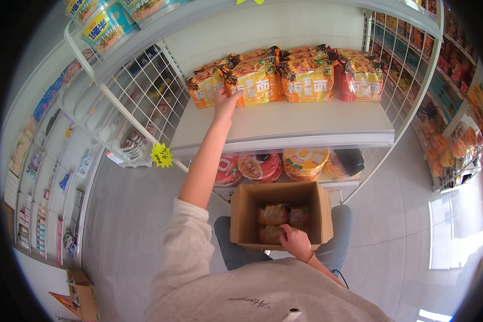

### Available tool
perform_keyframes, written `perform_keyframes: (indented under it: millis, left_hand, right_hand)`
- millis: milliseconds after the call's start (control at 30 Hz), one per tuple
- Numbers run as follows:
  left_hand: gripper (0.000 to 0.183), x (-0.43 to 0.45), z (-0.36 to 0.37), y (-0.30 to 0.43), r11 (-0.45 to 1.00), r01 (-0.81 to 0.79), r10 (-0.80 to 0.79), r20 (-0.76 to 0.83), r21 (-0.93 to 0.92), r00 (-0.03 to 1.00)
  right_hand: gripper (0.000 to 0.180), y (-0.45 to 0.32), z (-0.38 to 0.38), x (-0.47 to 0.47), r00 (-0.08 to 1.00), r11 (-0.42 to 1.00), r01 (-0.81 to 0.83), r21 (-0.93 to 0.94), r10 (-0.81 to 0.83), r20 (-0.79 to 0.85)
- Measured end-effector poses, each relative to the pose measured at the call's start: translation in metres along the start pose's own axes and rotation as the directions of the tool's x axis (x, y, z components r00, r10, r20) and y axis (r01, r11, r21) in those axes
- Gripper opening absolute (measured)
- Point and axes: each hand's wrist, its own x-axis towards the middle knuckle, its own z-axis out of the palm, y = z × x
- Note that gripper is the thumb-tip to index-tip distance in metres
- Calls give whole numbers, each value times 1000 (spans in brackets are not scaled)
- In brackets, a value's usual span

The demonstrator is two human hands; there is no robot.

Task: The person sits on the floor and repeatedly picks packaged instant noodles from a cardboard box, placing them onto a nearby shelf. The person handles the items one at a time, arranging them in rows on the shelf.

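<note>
Several orange and yellow packets of instant noodles stand in rows on the white shelf [285, 120]. My left hand [226, 104] touches the front of the leftmost packets, its fingers spread between a noodle packet [204, 90] and the noodle packet beside it [251, 86]; whether it grips one I cannot tell. An open cardboard box [241, 217] is below the shelf, between my knees, with several packets [273, 214] at its bottom. My right hand [296, 241] is over the box's near edge, fingers curled near a packet; its fingertips are partly hidden.
Round noodle tubs [305, 163] fill the lower shelf. White wire side panels [153, 90] flank the shelf, and a yellow star-shaped price tag [161, 155] hangs at its left corner. Noodle bowls [108, 30] sit on the upper shelf. Other stocked racks line both sides.
</note>
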Motion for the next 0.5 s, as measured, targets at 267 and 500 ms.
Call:
perform_keyframes:
  millis: [267,500]
  left_hand:
    - [50,1,11,-7,986,-39,30,56,164,998]
    - [55,-38,-29,26,935,-139,120,77,326,990]
  right_hand:
    - [18,5,-1,-3,999,999,30,-37,-31,-28]
    - [18,6,7,-6,998,998,54,-20,-55,-28]
